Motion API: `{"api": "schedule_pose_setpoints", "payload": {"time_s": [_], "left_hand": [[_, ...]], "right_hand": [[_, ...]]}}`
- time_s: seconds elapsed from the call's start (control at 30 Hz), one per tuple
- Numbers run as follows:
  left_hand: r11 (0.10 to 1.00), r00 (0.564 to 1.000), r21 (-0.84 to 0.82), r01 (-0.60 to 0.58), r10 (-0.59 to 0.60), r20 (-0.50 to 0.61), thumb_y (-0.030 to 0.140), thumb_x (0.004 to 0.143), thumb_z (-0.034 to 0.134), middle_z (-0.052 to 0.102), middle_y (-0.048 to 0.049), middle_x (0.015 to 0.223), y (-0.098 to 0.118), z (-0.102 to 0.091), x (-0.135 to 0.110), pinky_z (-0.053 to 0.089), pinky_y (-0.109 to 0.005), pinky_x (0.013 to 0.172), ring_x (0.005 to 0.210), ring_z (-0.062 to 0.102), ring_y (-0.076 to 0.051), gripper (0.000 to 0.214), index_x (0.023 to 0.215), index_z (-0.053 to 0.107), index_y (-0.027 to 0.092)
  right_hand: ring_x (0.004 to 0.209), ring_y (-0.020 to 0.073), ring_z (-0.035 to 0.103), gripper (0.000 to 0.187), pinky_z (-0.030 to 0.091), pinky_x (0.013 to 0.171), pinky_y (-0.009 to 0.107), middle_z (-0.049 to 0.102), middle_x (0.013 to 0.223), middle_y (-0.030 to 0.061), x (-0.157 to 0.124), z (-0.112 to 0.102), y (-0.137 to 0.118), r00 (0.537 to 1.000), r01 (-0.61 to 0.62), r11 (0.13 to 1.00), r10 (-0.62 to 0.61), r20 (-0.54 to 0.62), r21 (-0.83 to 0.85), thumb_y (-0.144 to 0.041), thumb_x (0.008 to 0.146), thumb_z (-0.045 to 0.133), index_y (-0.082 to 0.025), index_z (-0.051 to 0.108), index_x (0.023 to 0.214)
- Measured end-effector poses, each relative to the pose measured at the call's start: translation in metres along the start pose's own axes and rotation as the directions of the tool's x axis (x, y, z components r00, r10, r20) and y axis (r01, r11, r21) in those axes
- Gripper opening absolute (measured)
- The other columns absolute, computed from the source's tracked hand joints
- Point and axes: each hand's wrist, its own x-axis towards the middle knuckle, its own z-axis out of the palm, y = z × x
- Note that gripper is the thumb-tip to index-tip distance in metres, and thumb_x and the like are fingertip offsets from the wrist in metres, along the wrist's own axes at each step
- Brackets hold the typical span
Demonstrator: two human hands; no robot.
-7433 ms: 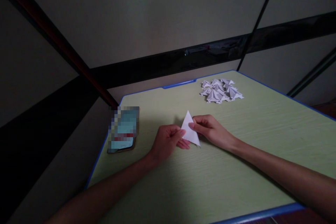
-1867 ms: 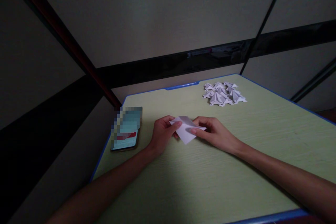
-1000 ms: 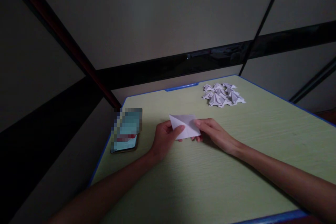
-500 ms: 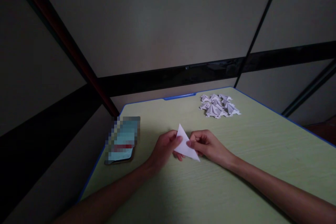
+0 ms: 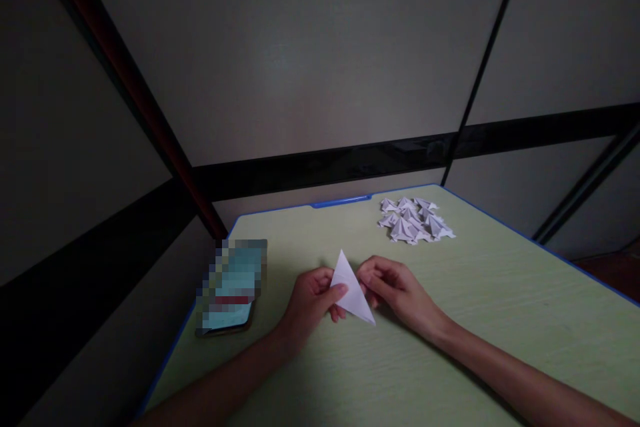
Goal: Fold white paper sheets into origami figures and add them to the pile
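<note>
A white paper folded into a narrow triangle [image 5: 351, 288] stands tilted just above the green table [image 5: 450, 320], its tip pointing up. My left hand [image 5: 311, 297] pinches its left edge with thumb and fingers. My right hand [image 5: 396, 287] is closed on its right edge, fingers curled behind the paper. Both hands sit near the middle of the table.
A pile of several folded white paper pieces [image 5: 414, 220] lies at the table's far right corner. A phone with a lit screen [image 5: 231, 287] rests by the left edge. The table has a blue rim [image 5: 340, 201]. Dark walls and beams stand behind.
The paper went from a wider flat shape held level to a narrow upright triangle. The camera tilted up, so table and hands sit lower in view.
</note>
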Motion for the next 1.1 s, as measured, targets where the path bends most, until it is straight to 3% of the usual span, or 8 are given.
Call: {"api": "schedule_pose_setpoints", "payload": {"time_s": [0.1,0.2,0.33,0.4,0.53,0.77,1.0,1.1], "left_hand": [[0.998,1.000,-0.062,0.016,-0.016,-0.002,0.025,0.063,0.060,0.055,0.0019,0.050,0.0012,-0.0025,0.0007,0.033,-0.015,0.036,0.036,0.046,-0.004,0.016,0.066,0.054,0.010],[0.992,0.997,-0.110,0.063,-0.057,0.060,0.025,0.061,0.061,0.056,0.0013,0.052,0.0019,-0.0033,-0.0008,0.035,-0.016,0.036,0.036,0.047,-0.006,0.018,0.069,0.053,0.011],[0.985,0.980,-0.122,0.121,-0.099,0.170,0.028,0.060,0.061,0.057,0.0000,0.054,0.0013,-0.0020,-0.0031,0.036,-0.018,0.038,0.041,0.051,-0.009,0.021,0.070,0.052,0.013],[0.990,0.990,-0.111,0.090,-0.077,0.121,0.033,0.064,0.058,0.051,0.0024,0.049,0.0007,-0.0010,-0.0032,0.032,-0.017,0.039,0.041,0.045,-0.007,0.021,0.062,0.051,0.013],[0.997,0.999,0.074,-0.020,0.022,-0.025,0.036,0.066,0.055,0.040,0.0043,0.042,0.0014,0.0000,-0.0028,0.024,-0.018,0.039,0.040,0.034,-0.005,0.032,0.046,0.048,0.012],[0.984,0.996,0.155,-0.082,0.088,-0.033,0.029,0.066,0.056,0.048,0.0015,0.049,0.0049,0.0006,-0.0038,0.031,-0.019,0.048,0.050,0.042,-0.009,0.022,0.053,0.055,0.012],[0.996,0.997,0.079,-0.051,0.055,-0.054,0.032,0.067,0.055,0.042,0.0035,0.047,0.0022,-0.0045,-0.0014,0.026,-0.018,0.043,0.046,0.036,-0.007,0.027,0.051,0.051,0.012],[0.995,0.998,0.088,-0.043,0.046,-0.037,0.033,0.067,0.056,0.042,0.0033,0.048,0.0011,-0.0057,-0.0005,0.027,-0.019,0.044,0.046,0.037,-0.007,0.027,0.051,0.051,0.012]], "right_hand": [[0.056,0.0078,0.046,0.019,0.035,0.051,0.020,0.054,0.070,0.0012,0.0015,-0.0053,-0.0025,0.992,0.128,0.991,-0.127,0.025,-0.026,-0.029,0.074,0.053,-0.014,0.053,0.086],[0.061,0.0095,0.047,0.016,0.036,0.053,0.022,0.054,0.074,0.0037,0.0020,-0.0082,-0.0024,0.977,0.183,0.976,-0.167,0.133,-0.119,-0.025,0.071,0.056,-0.014,0.061,0.081],[0.058,0.0095,0.048,0.014,0.037,0.052,0.022,0.057,0.072,0.0050,0.0007,-0.0079,-0.0029,0.968,0.199,0.962,-0.163,0.191,-0.188,-0.026,0.069,0.060,-0.014,0.066,0.073],[0.058,0.0099,0.049,0.014,0.037,0.052,0.023,0.057,0.070,0.0047,-0.0003,-0.0072,-0.0039,0.960,0.206,0.958,-0.158,0.233,-0.199,-0.026,0.068,0.061,-0.014,0.066,0.071],[0.060,0.0096,0.049,0.013,0.038,0.052,0.022,0.056,0.069,0.0033,-0.0009,-0.0056,-0.0022,0.941,0.207,0.963,-0.149,0.304,-0.170,-0.025,0.064,0.064,-0.014,0.066,0.071],[0.062,0.0085,0.048,0.013,0.037,0.055,0.022,0.050,0.068,0.0009,0.0005,-0.0043,0.0001,0.942,0.215,0.964,-0.163,0.294,-0.154,-0.025,0.068,0.061,-0.013,0.063,0.063],[0.069,0.0107,0.051,0.021,0.040,0.061,0.025,0.055,0.080,0.0055,0.0004,-0.0096,-0.0050,0.907,0.243,0.954,-0.161,0.389,-0.173,-0.019,0.080,0.045,-0.016,0.065,0.086],[0.068,0.0109,0.051,0.018,0.041,0.060,0.025,0.056,0.078,0.0051,0.0005,-0.0101,-0.0029,0.909,0.254,0.948,-0.165,0.383,-0.194,-0.019,0.077,0.050,-0.017,0.065,0.086]]}}
